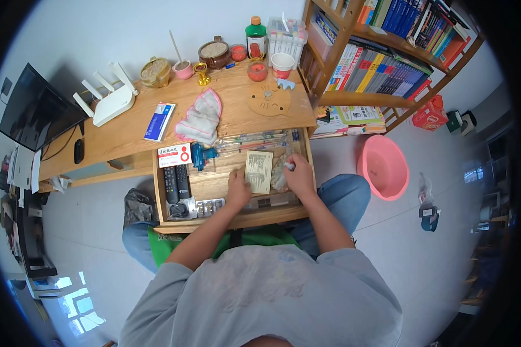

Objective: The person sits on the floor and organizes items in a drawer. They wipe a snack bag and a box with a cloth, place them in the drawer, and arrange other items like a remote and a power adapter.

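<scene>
A wooden drawer [208,181] stands pulled out in front of me. My left hand [239,189] grips the left edge of a cream printed booklet [259,171] inside it. To the booklet's right, my right hand [300,177] pinches a small grey-white object [289,166], too small to name, over a crumpled clear plastic bag [280,177]. Left of the booklet lie a teal glue gun [203,156], a white and red medicine box [174,155] and two black remote controls [171,184]. A blister pack [210,207] rests near the drawer front. Plastic-wrapped sticks [256,141] line the back.
Above the drawer, the wooden desk [234,112] bears a cloth [201,117], a blue and white box [159,122], a router [113,104] and a monitor [43,104]. A bookshelf [369,100] rises at the right. On the floor stand a pink basin [383,168] and a dark plastic bag [138,207].
</scene>
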`<control>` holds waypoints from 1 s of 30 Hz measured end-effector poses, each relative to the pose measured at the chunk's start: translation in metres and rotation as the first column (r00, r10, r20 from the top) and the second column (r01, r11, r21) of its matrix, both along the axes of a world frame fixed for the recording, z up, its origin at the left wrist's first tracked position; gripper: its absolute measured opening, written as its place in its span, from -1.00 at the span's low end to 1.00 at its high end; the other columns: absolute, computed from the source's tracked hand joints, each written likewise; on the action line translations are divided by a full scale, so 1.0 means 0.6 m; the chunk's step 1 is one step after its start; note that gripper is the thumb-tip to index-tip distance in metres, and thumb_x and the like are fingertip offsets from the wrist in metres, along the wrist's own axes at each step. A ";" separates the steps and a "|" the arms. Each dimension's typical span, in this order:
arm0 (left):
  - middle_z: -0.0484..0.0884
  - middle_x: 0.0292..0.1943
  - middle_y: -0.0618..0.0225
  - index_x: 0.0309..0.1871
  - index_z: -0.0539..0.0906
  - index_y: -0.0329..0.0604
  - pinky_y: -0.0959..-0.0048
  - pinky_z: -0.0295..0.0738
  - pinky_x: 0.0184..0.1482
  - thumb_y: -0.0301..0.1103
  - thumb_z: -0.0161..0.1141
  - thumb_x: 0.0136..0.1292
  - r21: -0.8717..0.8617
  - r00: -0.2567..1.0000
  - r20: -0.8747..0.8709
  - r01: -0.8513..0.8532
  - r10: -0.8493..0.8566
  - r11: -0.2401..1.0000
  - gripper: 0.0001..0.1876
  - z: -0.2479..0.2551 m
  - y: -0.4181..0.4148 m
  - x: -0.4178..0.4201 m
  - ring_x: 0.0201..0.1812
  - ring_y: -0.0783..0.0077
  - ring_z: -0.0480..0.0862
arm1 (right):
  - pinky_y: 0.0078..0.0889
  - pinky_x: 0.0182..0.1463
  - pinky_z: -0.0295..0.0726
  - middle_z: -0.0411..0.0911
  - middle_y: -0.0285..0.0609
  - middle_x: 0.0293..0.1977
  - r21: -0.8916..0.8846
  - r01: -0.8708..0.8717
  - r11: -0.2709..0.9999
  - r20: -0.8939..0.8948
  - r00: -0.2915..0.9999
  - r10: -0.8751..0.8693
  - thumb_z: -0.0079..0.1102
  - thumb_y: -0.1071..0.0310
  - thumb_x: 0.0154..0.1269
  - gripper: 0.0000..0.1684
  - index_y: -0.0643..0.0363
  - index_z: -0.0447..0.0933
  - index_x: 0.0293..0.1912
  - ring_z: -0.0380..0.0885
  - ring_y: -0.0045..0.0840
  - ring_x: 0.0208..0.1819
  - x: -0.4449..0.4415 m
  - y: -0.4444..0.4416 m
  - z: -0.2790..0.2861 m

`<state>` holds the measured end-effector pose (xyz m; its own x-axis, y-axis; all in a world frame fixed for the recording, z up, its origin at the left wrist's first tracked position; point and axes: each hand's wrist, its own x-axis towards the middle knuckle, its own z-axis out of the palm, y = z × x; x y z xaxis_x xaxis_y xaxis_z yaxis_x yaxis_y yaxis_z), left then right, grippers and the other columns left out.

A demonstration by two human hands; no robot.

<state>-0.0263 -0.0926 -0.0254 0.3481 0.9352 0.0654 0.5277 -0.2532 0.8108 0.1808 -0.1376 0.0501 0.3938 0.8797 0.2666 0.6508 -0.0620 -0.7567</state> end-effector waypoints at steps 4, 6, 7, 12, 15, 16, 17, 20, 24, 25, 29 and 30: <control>0.45 -0.05 -0.07 0.30 0.45 -0.06 0.16 0.38 0.15 -0.64 0.12 0.08 0.006 0.999 -0.011 -0.030 0.030 1.000 -0.37 0.029 -0.003 -0.010 0.02 -0.08 0.46 | -0.44 -0.34 0.43 0.44 -0.17 -0.50 0.040 0.065 0.997 -0.227 0.972 -0.055 0.22 0.50 0.06 -0.85 0.27 0.42 -0.38 0.44 -0.51 -0.44 -0.025 -0.034 0.033; 0.46 -0.08 -0.04 0.26 0.51 -0.05 0.17 0.40 0.11 -0.64 0.12 0.09 0.015 0.999 -0.032 -0.010 0.011 1.000 -0.41 0.035 0.000 -0.007 -0.02 -0.04 0.46 | -0.38 -0.34 0.43 0.45 -0.13 -0.51 0.004 0.088 0.996 -0.317 0.945 -0.082 0.21 0.49 0.04 -0.85 0.27 0.41 -0.38 0.45 -0.43 -0.46 -0.038 -0.054 0.045; 0.47 -0.09 -0.04 0.24 0.53 -0.05 0.17 0.41 0.09 -0.65 0.12 0.09 0.053 0.999 -0.046 0.022 -0.020 0.998 -0.42 0.037 0.003 -0.003 -0.02 -0.04 0.47 | -0.35 -0.35 0.43 0.45 -0.10 -0.52 -0.015 0.101 0.995 -0.361 0.927 -0.100 0.21 0.49 0.04 -0.84 0.27 0.40 -0.39 0.46 -0.38 -0.47 -0.043 -0.063 0.047; 0.50 -0.13 -0.04 0.21 0.58 0.01 0.22 0.49 0.02 -0.64 0.14 0.12 0.193 0.991 -0.019 0.132 -0.131 0.972 -0.46 0.038 0.032 0.032 -0.10 -0.02 0.54 | -0.55 -0.41 0.39 0.42 -0.28 -0.58 0.031 0.054 0.998 -0.333 0.942 -0.041 0.29 0.49 0.06 -0.80 0.27 0.41 -0.42 0.34 -0.70 -0.51 -0.057 -0.091 0.033; 0.51 -0.11 -0.06 0.18 0.57 -0.10 0.23 0.48 0.04 -0.61 0.17 0.14 0.154 0.989 0.036 0.136 -0.143 0.979 -0.51 0.042 0.049 0.070 -0.08 -0.04 0.55 | -0.49 -0.37 0.42 0.43 -0.21 -0.55 0.028 0.051 0.998 -0.317 0.948 -0.040 0.33 0.43 0.09 -0.77 0.26 0.41 -0.41 0.40 -0.58 -0.49 -0.067 -0.102 0.029; 0.51 -0.11 -0.06 0.16 0.57 -0.15 0.23 0.48 0.04 -0.60 0.17 0.14 0.201 0.989 0.025 0.139 -0.147 0.970 -0.54 0.034 0.056 0.078 -0.08 -0.05 0.55 | -0.43 -0.34 0.45 0.45 -0.16 -0.53 0.037 0.045 0.998 -0.304 0.952 -0.032 0.33 0.42 0.09 -0.76 0.26 0.40 -0.40 0.44 -0.48 -0.47 -0.071 -0.107 0.035; 0.51 -0.11 -0.07 0.14 0.58 -0.20 0.24 0.48 0.05 -0.59 0.17 0.15 0.248 0.989 0.013 0.140 -0.148 0.959 -0.57 0.025 0.065 0.087 -0.08 -0.05 0.55 | -0.38 -0.32 0.47 0.46 -0.11 -0.50 0.046 0.038 0.998 -0.291 0.957 -0.023 0.32 0.40 0.10 -0.75 0.26 0.40 -0.38 0.48 -0.38 -0.44 -0.072 -0.112 0.037; 0.50 -0.11 -0.06 0.08 0.58 -0.30 0.24 0.48 0.06 -0.59 0.17 0.18 0.294 0.988 0.041 0.128 -0.146 0.947 -0.64 0.028 0.078 0.107 -0.06 -0.07 0.55 | -0.35 -0.29 0.48 0.48 -0.09 -0.44 -0.044 0.064 0.997 -0.265 0.961 -0.074 0.36 0.35 0.11 -0.71 0.25 0.40 -0.36 0.49 -0.33 -0.41 -0.063 -0.117 0.029; 0.50 -0.10 -0.03 0.02 0.58 -0.32 0.26 0.52 0.00 -0.61 0.14 0.20 0.352 0.992 0.079 0.069 -0.103 0.934 -0.70 0.048 0.065 0.084 -0.07 -0.01 0.57 | -0.23 -0.16 0.52 0.49 -0.03 -0.29 -0.323 -0.133 0.937 -0.187 0.979 0.074 0.37 0.17 0.13 -0.59 0.22 0.42 -0.20 0.53 -0.16 -0.23 -0.048 -0.127 -0.003; 0.51 -0.11 -0.01 0.02 0.58 -0.31 0.28 0.53 -0.03 -0.60 0.14 0.21 0.302 0.989 0.098 0.079 -0.113 0.950 -0.71 0.046 0.063 0.073 -0.09 0.03 0.58 | -0.22 -0.14 0.51 0.49 -0.04 -0.27 -0.294 -0.150 0.944 -0.161 0.981 0.106 0.38 0.18 0.11 -0.59 0.22 0.43 -0.18 0.53 -0.15 -0.21 -0.048 -0.127 -0.001; 0.54 -0.13 0.07 0.00 0.59 -0.30 0.37 0.56 -0.13 -0.57 0.15 0.25 0.118 0.981 0.114 0.141 -0.154 0.983 -0.75 0.022 0.044 0.006 -0.15 0.19 0.63 | -0.18 -0.05 0.51 0.50 -0.06 -0.20 -0.207 -0.183 0.961 0.102 0.973 0.207 0.36 0.25 0.06 -0.60 0.20 0.46 -0.14 0.51 -0.13 -0.12 -0.043 -0.124 -0.001; 0.55 -0.14 0.09 0.00 0.59 -0.30 0.40 0.56 -0.15 -0.56 0.15 0.26 0.077 0.980 0.106 0.163 -0.170 0.984 -0.76 0.018 0.040 -0.008 -0.17 0.24 0.64 | -0.17 -0.03 0.51 0.50 -0.07 -0.20 -0.191 -0.180 0.965 0.209 0.953 0.219 0.35 0.27 0.05 -0.61 0.20 0.47 -0.13 0.50 -0.13 -0.11 -0.040 -0.122 -0.002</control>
